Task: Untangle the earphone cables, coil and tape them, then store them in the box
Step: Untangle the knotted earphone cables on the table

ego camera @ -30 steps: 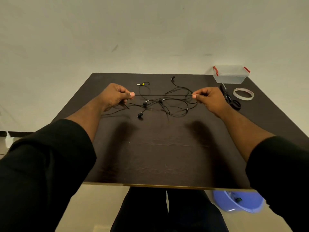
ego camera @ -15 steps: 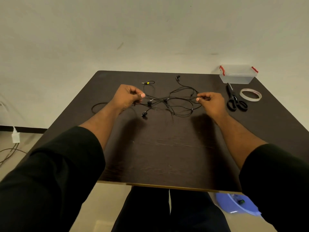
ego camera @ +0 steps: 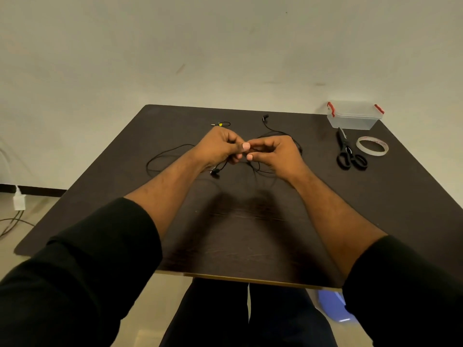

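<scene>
Black earphone cables (ego camera: 160,159) run through both your hands, which are up together over the middle of the dark table (ego camera: 250,234). Your left hand (ego camera: 220,146) has its fingers curled in, thumb tip showing, pinching the cable; your right hand (ego camera: 273,152) meets it thumb to thumb, fingertips nipping the same strand. Hands touching, cable between them. An earbud (ego camera: 215,171) dangles just below your left hand, and a wide loop of cable sweeps out to the left of that grip and lies flat on the tabletop. More tangle sits under and behind your right hand. Beyond the grip, a second earbud (ego camera: 265,118) lies further back, and a plug end with a yellow band (ego camera: 220,124) rests behind your left hand. Well off to the right of your right hand: black scissors (ego camera: 347,151), a roll of tape (ego camera: 372,146) just beside them with red print too small to read, and the clear box (ego camera: 354,118) with red clips at the far corner, lid on.
</scene>
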